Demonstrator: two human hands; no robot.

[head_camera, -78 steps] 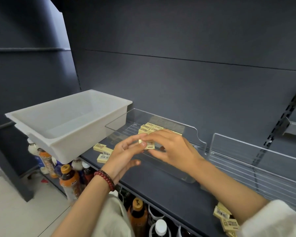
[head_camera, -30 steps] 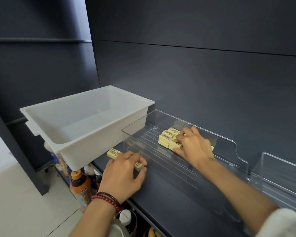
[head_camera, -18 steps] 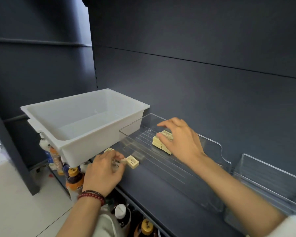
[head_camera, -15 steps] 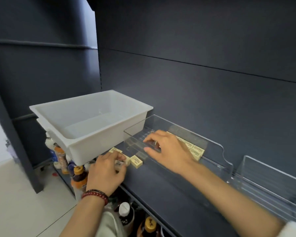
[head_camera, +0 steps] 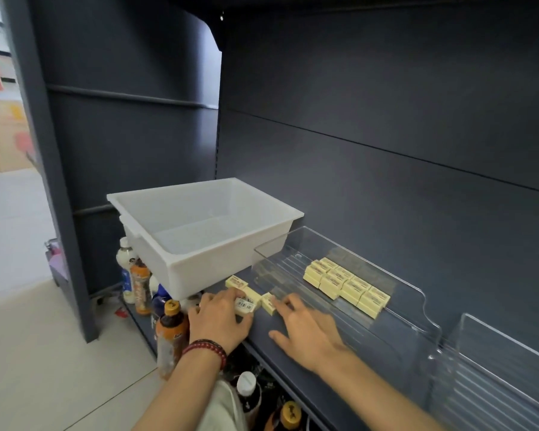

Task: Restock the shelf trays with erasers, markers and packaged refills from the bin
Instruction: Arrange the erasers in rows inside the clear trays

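Note:
Several cream erasers [head_camera: 346, 284] lie in rows inside the clear shelf tray [head_camera: 280, 247]. Three more erasers lie loose on the dark shelf in front of the tray's left end. My left hand [head_camera: 220, 318], with a red bead bracelet on the wrist, grips a barcode-labelled eraser [head_camera: 245, 305] between fingers and thumb. My right hand [head_camera: 305, 332] lies flat on the shelf, fingers straight, their tips touching a loose eraser [head_camera: 268, 303]. Another loose eraser [head_camera: 236, 281] sits further back. The white bin [head_camera: 206, 225] stands at the left and looks empty.
A second clear tray [head_camera: 495, 384] stands at the right on the dark shelf [head_camera: 293, 371]. Drink bottles [head_camera: 171, 334] crowd the lower shelf beneath the bin and my arms. A dark upright post [head_camera: 59, 188] stands at the left, with pale floor beyond.
My right hand left the erasers in the tray and came down to the loose erasers on the shelf. My left hand stayed at the loose erasers, holding one.

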